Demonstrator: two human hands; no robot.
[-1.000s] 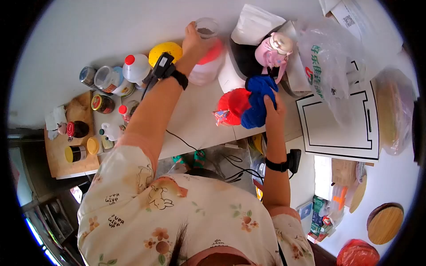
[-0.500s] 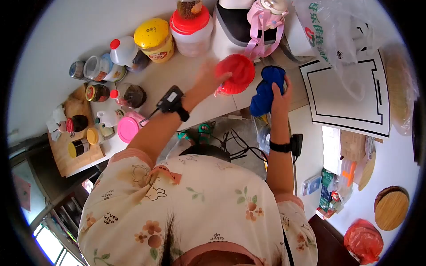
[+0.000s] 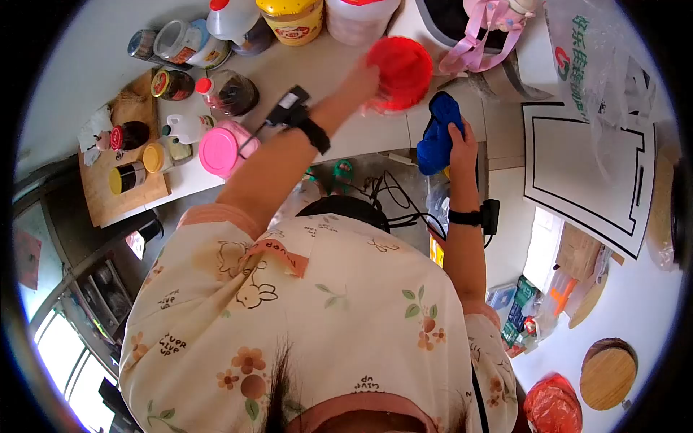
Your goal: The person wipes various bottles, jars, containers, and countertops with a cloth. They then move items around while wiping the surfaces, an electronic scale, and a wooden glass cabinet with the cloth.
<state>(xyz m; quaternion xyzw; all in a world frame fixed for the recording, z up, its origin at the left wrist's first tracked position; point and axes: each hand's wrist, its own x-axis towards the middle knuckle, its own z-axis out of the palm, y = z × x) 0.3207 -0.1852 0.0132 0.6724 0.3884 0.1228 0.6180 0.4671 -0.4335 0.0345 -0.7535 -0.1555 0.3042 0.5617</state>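
Note:
My left hand [image 3: 364,81] reaches over the counter, at the left rim of a round red bowl-like object [image 3: 404,68]. It seems to grip that rim, though motion smears the fingers. My right hand [image 3: 465,143] is closed around a bunched dark blue cloth [image 3: 438,137], thumb toward me. The cloth hangs near the counter's front edge, to the right of the red bowl and closer to my body. A wristband with a small black box sits on each wrist.
On the counter [image 3: 317,86], a pink-lidded jar [image 3: 219,151], a red-capped bottle [image 3: 229,95] and a yellow tub [image 3: 292,20] stand left and behind. A wooden board [image 3: 108,198] holds several jars. A pink-strapped bottle [image 3: 498,29] and plastic bag [image 3: 599,79] are at right; cables [image 3: 393,202] lie below.
The view has shifted, so the counter items sit higher in it. The red bowl and my left hand appear blurred. The blue cloth has come slightly nearer my body relative to the counter.

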